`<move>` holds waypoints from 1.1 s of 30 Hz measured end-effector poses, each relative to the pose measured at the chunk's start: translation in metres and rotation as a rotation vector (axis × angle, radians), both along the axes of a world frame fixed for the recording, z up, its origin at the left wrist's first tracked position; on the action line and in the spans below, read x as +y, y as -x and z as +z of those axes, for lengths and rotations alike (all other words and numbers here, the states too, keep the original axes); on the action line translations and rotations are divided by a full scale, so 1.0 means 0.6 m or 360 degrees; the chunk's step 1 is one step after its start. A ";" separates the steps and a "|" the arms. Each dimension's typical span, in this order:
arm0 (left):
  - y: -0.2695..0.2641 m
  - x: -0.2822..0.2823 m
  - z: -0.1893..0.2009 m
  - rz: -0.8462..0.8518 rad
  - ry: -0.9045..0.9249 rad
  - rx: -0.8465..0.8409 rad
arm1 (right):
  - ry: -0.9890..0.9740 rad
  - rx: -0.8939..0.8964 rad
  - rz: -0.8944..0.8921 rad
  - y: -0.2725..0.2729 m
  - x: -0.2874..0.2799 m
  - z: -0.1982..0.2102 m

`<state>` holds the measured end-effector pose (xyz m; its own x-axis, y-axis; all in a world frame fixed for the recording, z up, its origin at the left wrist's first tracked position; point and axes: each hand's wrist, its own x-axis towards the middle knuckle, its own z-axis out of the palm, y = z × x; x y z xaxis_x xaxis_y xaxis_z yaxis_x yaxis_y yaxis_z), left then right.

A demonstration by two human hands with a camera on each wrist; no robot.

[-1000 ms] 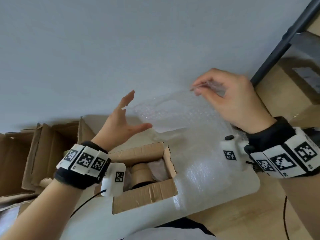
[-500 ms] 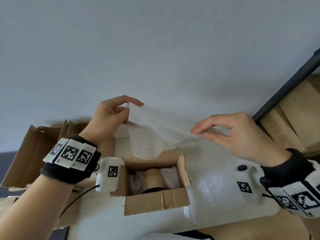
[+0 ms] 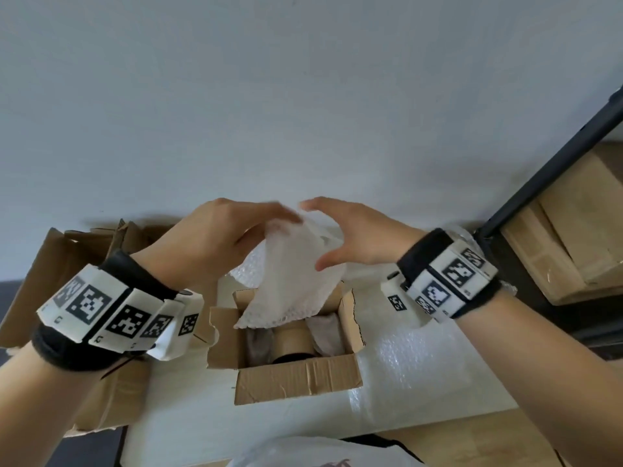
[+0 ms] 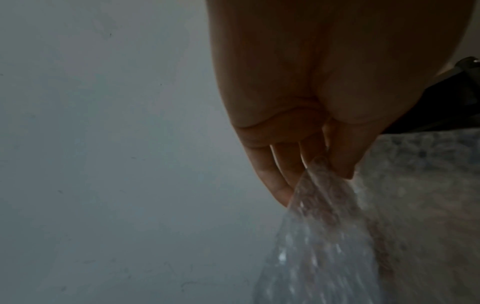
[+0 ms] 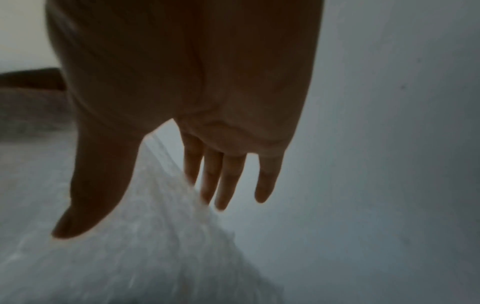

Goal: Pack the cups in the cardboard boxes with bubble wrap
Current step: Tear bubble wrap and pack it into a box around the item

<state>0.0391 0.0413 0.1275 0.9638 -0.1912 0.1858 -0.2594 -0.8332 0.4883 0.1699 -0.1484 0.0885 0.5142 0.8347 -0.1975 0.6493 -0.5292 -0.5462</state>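
Translucent white bubble wrap sheet [image 3: 296, 281] is held up right over the small open brown cardboard box [image 3: 296, 379], folded roughly in half so it hangs like a tent with its lower edge just at the box opening. So the drop direction is basically straight down from the fingers. The top fold is pinched by the left hand [image 3: 215, 241] — in the left wrist view the sheet is seen clamped between thumb and fingertips [image 4: 283, 191]. The right hand [image 3: 357, 237] is spread loosely, fingers fairly straight and thumb apart, resting against the far side of the fold without really clamping it; the right wrist view shows the same relaxed fingers [image 5: 223, 185] beside the wrap. Both hands are about equally near the box, but the sheet is carried by the left one.

Inside the box a brown cylindrical cup [image 3: 291, 338] is seen lying between two wads of greyish padding, its dark mouth towards the wearer and its long axis running front to back. The box's raised side flaps are probably what the wrap's corners could catch on.

Around it: another bubble wrap sheet [image 3: 414, 362] spread flat on the white table [image 3: 188, 423] to the right, larger brown cartons [image 3: 67, 261] at the left, and a dark metal shelf post [image 3: 553, 163] with stacked boxes at the far right.
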 end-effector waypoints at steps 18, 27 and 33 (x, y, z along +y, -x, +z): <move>0.057 -0.044 -0.138 0.0315 0.0286 0.0227 | -0.0750 0.1527 -0.1101 0.045 0.016 -0.092; 0.064 -0.050 -0.186 0.0181 0.0276 0.0382 | -0.0887 0.1545 -0.0958 0.082 -0.014 -0.104; 0.115 -0.022 -0.255 0.0607 0.0000 0.0415 | -0.1160 -0.0010 -0.1076 0.101 -0.070 -0.113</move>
<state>-0.0300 0.0281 -0.0253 0.9798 0.1863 -0.0723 0.1974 -0.8454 0.4964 0.1093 -0.1907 0.0207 0.9258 0.2822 0.2514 0.3389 -0.3255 -0.8827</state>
